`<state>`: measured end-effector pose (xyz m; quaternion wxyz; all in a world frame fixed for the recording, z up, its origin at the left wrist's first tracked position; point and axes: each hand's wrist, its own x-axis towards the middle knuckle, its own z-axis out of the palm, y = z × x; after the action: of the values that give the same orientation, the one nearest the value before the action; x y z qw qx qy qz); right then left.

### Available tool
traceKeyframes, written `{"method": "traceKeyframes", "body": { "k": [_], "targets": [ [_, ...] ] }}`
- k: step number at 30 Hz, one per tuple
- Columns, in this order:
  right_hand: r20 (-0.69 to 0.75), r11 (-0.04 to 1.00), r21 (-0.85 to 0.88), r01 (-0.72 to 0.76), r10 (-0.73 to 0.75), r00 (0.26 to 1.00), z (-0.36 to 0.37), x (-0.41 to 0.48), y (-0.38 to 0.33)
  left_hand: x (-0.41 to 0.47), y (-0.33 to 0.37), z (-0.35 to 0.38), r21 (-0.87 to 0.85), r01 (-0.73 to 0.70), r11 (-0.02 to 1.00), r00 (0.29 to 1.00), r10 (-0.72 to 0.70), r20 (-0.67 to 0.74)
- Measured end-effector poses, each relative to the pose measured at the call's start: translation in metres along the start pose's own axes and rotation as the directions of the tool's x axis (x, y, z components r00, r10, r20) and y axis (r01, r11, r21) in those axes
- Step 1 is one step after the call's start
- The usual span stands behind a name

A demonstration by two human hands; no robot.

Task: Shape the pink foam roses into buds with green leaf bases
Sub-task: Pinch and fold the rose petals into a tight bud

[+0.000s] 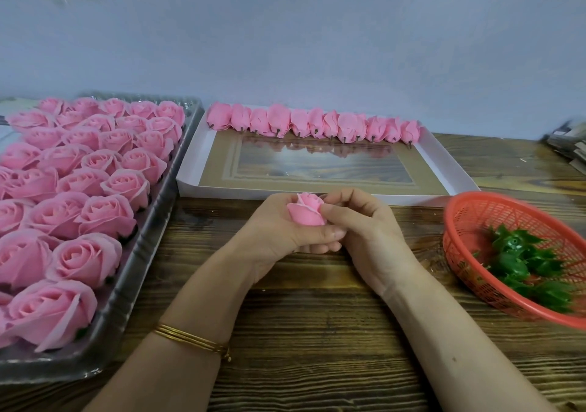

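A pink foam rose is held upright over the middle of the wooden table, petals pressed close into a bud. My left hand cups it from the left and below, fingers curled round it. My right hand pinches its right side with thumb and fingertips. Its underside is hidden by my fingers. Several green leaf bases lie in a red mesh basket at the right.
A clear plastic tray with several open pink roses fills the left side. A white box lid behind my hands has a row of shaped buds along its far edge. Grey wall behind; stacked items at far right.
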<state>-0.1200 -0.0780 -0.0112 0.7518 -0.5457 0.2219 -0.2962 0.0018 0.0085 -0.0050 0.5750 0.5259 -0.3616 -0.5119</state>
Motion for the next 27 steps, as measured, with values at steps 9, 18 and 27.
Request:
{"method": "traceKeyframes", "body": {
  "k": [9, 18, 27],
  "targets": [
    [-0.053, 0.989, -0.143, 0.036, -0.044, 0.998, -0.0005, -0.002, 0.001, -0.0015, 0.0024, -0.0032, 0.011, 0.044, 0.999, 0.997, -0.045, 0.057],
    [-0.049, 0.998, -0.059, 0.012, -0.015, 0.999, 0.0016, -0.003, -0.002, -0.0018, 0.002, -0.0051, 0.047, 0.054, 0.997, 0.993, -0.059, 0.107],
    [-0.021, 0.998, 0.056, 0.023, -0.022, 1.0, 0.0027, -0.0007, -0.0023, 0.0042, -0.0009, -0.0056, -0.116, 0.031, 0.993, 0.998, -0.037, -0.057]
  ]
}}
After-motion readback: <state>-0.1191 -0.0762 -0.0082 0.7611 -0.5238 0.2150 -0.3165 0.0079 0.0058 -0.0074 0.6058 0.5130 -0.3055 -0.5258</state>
